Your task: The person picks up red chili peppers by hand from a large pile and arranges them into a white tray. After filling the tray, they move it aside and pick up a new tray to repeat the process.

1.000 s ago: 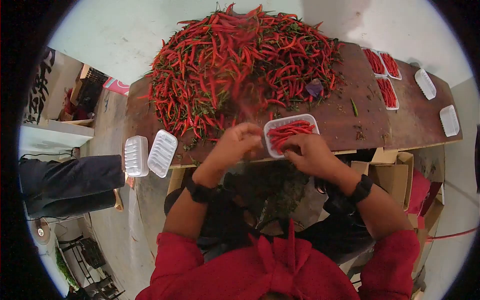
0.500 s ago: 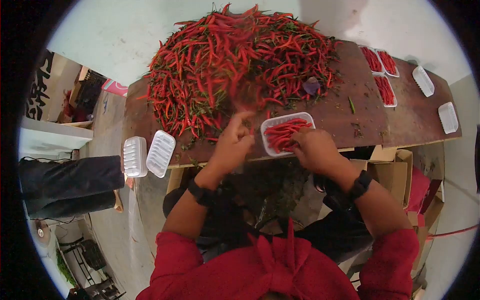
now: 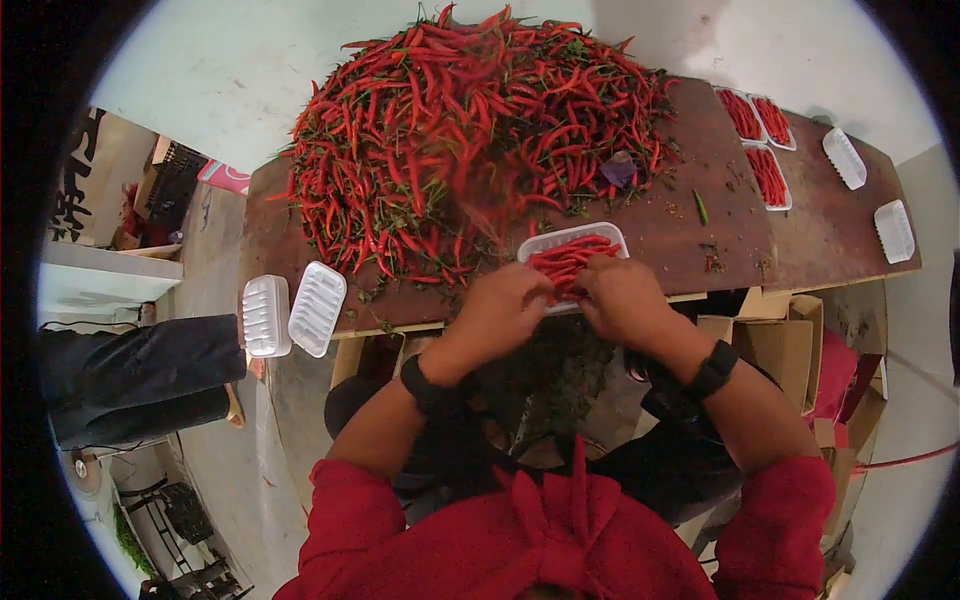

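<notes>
A white plastic tray point(image 3: 532, 243) lies near the front edge of the table, with red chili peppers point(image 3: 572, 256) laid lengthwise in it. My left hand point(image 3: 503, 312) is at the tray's front left corner, fingers curled and pressed together; whatever they pinch is hidden. At the tray's front right, my right hand point(image 3: 628, 302) has its fingers closed on chili peppers at the near side of the row. Behind both hands rises a big heap of red chili peppers point(image 3: 400, 150) with green stems, close to the tray's back left.
Stacked white trays point(image 3: 266, 318) and another tray point(image 3: 318, 310) lie at the table's left edge. Filled trays point(image 3: 768, 178) sit at the right, beyond them two more white trays point(image 3: 845, 158). Cardboard boxes point(image 3: 775, 350) stand below. Another person's dark-trousered leg point(image 3: 140, 365) shows at left.
My left hand has come from the heap's front edge, where its index finger pointed out, down and right to the tray, fingers now closed. My right hand has stayed at the tray, shifting slightly left.
</notes>
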Demonstrator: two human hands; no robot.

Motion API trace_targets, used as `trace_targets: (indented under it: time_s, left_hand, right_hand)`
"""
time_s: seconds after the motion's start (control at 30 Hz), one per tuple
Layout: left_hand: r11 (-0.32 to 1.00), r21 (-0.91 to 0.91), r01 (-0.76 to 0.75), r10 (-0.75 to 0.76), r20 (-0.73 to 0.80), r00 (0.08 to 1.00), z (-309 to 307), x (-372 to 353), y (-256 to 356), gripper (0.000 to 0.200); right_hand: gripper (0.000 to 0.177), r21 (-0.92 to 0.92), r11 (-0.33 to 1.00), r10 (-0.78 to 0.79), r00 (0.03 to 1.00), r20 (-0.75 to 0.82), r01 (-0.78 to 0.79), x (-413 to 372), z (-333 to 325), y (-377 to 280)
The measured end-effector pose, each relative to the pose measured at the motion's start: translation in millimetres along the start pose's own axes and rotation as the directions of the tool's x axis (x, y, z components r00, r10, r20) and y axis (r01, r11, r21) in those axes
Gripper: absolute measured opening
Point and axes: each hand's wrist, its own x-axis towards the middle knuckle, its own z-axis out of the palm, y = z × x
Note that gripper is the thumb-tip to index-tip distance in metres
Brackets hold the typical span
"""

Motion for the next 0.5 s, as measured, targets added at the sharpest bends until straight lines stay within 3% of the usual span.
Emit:
trace_targets:
  time_s: [0.27,0.37,0.43,0.5]
  left_hand:
    - [0.993,0.072,-0.093,0.1,-0.099,0.99,12.7,3.2,1.8,0.016]
    - [0.994,0.058,-0.097,0.103,-0.112,0.988,15.2,4.2,4.2,0.015]
    - [0.995,0.049,-0.09,0.095,-0.109,0.989,15.8,4.3,5.6,0.015]
    - [0.991,0.089,-0.097,0.106,-0.103,0.989,15.4,4.0,6.9,0.013]
  right_hand:
    - [0.015,0.038,0.995,0.092,0.995,0.043,-0.094,0.6,-12.3,-5.8]
    - [0.015,0.051,0.997,0.058,0.998,0.028,-0.06,-0.2,-14.2,-6.5]
    - [0.015,0.076,0.995,-0.057,0.989,-0.137,0.068,-2.4,-15.4,-8.2]
    - [0.015,0.055,0.996,-0.059,0.991,-0.121,0.066,-1.9,-13.2,-7.5]
